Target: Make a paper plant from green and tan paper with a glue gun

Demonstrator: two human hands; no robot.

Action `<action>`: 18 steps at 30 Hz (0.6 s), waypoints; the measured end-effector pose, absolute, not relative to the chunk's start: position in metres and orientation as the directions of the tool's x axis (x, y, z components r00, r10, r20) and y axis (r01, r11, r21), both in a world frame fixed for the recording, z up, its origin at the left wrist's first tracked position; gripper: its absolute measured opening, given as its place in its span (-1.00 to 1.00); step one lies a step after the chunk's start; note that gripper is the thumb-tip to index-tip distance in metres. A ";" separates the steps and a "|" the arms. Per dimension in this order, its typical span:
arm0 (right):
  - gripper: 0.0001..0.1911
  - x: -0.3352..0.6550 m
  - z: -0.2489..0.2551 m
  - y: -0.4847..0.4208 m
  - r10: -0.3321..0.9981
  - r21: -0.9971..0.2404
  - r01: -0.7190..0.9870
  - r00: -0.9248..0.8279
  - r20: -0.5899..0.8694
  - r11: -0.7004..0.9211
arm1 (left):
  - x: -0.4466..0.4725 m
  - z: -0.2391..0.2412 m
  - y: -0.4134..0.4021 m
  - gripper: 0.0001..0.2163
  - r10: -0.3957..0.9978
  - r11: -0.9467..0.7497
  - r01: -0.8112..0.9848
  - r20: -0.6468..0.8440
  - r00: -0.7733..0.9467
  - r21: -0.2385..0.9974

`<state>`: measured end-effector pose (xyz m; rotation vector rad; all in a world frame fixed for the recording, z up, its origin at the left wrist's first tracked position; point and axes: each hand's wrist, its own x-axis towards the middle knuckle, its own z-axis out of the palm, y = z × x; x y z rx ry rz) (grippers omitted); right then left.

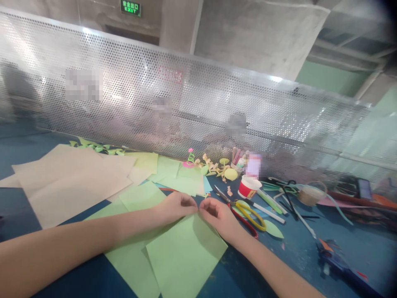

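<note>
I have both hands together over the near middle of the desk, their fingertips almost meeting at the far corner of a light green sheet. The left hand pinches that corner between thumb and fingers; the right hand is curled in a similar pinch right beside it, closed on the same corner. The sheet lies turned like a diamond below my hands, one edge overlapping more green paper, which runs under my left forearm. Off to the left I see a spread of large beige sheets, and beyond them a row of small green cuttings near the foot of the perforated metal screen. Just past the right hand lie scissors with yellow and red handles; I can't tell whether they are one pair or two. A green paper leaf sits by the handles, and a red and white paper cup stands behind them. Farther back, near the screen, is a little pink and green ornament. At the lower right I make out a dark blue tool, too blurred to identify.
</note>
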<state>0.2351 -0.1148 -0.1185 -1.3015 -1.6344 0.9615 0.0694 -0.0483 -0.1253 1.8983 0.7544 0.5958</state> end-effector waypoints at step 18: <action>-0.77 0.237 -0.123 -0.113 0.984 -0.913 0.367 -0.095 0.150 0.175 | 0.070 -0.129 -0.046 -0.77 0.746 -0.316 0.250 0.077 0.662 0.915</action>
